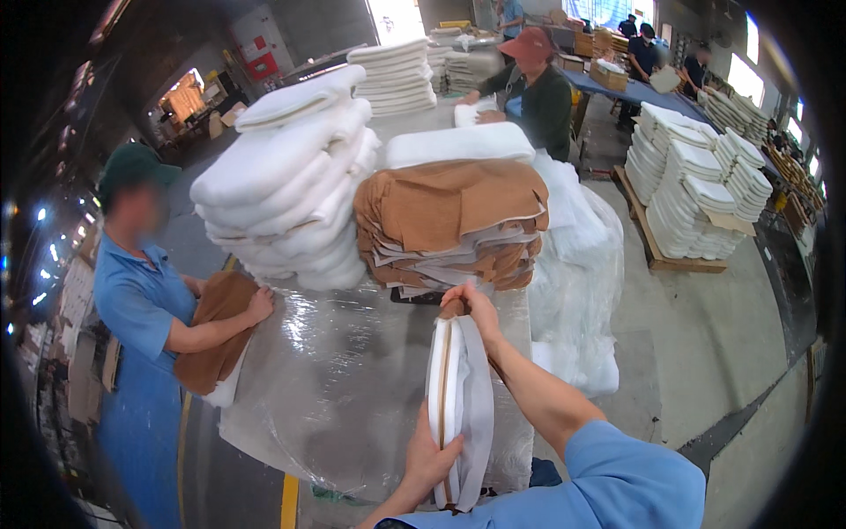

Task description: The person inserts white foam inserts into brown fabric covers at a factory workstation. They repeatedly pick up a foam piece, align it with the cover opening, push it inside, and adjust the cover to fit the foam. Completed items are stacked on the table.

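A white cushion pad (434, 375) stands on edge in front of me, half inside a brown cushion cover (452, 309). The cover's grey lining (477, 414) is folded back along the right side, and a thin brown edge runs lengthwise beside the white. My left hand (430, 454) grips the pad's near part, its thumb on top and its other fingers partly hidden behind. At the far end my right hand (476, 309) is closed on the brown fabric. Just beyond it lies a tall stack of brown covers (449, 207) with grey undersides.
The plastic-wrapped table (335, 388) lies under my work. White pads (282, 185) are piled high at its far left. On the left a co-worker (145, 291) handles another brown-covered cushion (216, 331); another person (538, 97) stands across. A loaded pallet (683, 251) sits at right.
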The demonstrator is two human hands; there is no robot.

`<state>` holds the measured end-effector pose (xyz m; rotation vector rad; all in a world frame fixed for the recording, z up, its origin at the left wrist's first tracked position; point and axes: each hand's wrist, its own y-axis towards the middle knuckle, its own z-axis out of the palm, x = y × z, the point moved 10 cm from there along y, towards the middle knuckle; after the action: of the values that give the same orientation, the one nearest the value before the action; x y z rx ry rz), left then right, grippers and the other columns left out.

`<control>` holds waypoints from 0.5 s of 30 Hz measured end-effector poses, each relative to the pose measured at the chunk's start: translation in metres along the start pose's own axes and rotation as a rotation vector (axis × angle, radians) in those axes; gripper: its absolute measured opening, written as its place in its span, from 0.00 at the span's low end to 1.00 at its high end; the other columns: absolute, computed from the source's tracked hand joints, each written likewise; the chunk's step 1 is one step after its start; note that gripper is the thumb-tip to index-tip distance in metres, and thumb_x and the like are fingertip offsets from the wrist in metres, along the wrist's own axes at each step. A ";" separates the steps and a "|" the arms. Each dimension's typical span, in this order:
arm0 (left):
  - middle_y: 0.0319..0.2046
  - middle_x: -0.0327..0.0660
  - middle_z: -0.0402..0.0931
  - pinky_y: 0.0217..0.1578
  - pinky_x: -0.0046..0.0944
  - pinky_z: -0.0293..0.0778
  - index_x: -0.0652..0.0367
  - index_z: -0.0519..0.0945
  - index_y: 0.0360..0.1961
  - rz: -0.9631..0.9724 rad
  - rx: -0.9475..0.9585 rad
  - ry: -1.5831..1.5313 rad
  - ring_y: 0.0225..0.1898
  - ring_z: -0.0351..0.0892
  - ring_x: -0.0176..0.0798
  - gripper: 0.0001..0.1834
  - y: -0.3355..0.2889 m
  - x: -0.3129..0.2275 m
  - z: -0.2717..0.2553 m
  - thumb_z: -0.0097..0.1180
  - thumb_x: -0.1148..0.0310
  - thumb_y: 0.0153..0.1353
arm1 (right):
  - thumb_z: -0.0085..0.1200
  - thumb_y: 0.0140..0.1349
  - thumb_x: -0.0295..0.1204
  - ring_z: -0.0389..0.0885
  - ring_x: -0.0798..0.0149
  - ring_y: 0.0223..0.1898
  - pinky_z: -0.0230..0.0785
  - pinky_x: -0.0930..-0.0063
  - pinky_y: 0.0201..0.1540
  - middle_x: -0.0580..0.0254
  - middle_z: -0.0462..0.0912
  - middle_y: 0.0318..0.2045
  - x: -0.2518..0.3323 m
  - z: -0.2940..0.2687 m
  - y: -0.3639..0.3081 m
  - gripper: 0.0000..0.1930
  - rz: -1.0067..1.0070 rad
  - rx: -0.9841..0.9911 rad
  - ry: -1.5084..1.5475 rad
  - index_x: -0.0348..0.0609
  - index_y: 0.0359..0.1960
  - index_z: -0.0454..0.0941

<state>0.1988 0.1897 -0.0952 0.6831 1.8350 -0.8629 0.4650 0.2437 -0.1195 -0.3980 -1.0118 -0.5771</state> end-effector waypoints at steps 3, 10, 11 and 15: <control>0.63 0.61 0.76 0.65 0.51 0.73 0.66 0.57 0.79 0.177 -0.080 0.100 0.63 0.80 0.57 0.50 -0.018 -0.030 -0.008 0.67 0.72 0.57 | 0.35 0.84 0.49 0.83 0.64 0.44 0.74 0.68 0.53 0.54 0.88 0.41 0.061 0.017 -0.016 0.29 -0.142 -0.038 0.054 0.37 0.45 0.83; 0.67 0.66 0.72 0.66 0.55 0.72 0.70 0.59 0.78 0.686 -0.220 0.206 0.66 0.76 0.68 0.48 -0.040 -0.073 -0.013 0.66 0.72 0.57 | 0.33 0.84 0.49 0.83 0.60 0.48 0.72 0.64 0.58 0.52 0.88 0.44 0.224 0.067 -0.091 0.30 -0.631 0.080 -0.064 0.34 0.48 0.82; 0.68 0.67 0.71 0.67 0.55 0.72 0.70 0.59 0.78 0.677 -0.206 0.193 0.67 0.75 0.69 0.48 -0.037 -0.073 -0.012 0.66 0.72 0.57 | 0.33 0.84 0.48 0.83 0.60 0.47 0.72 0.64 0.57 0.52 0.88 0.43 0.237 0.072 -0.104 0.30 -0.689 0.076 -0.138 0.34 0.48 0.82; 0.71 0.70 0.65 0.71 0.55 0.66 0.71 0.60 0.78 0.614 -0.134 0.179 0.72 0.68 0.70 0.47 -0.020 -0.058 -0.003 0.67 0.70 0.59 | 0.34 0.85 0.45 0.83 0.62 0.44 0.72 0.67 0.56 0.52 0.87 0.40 0.234 0.074 -0.126 0.28 -0.735 0.036 -0.283 0.33 0.47 0.82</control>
<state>0.2043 0.1758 -0.0357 1.1817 1.6671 -0.2792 0.4317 0.1247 0.1275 -0.0590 -1.4463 -1.1807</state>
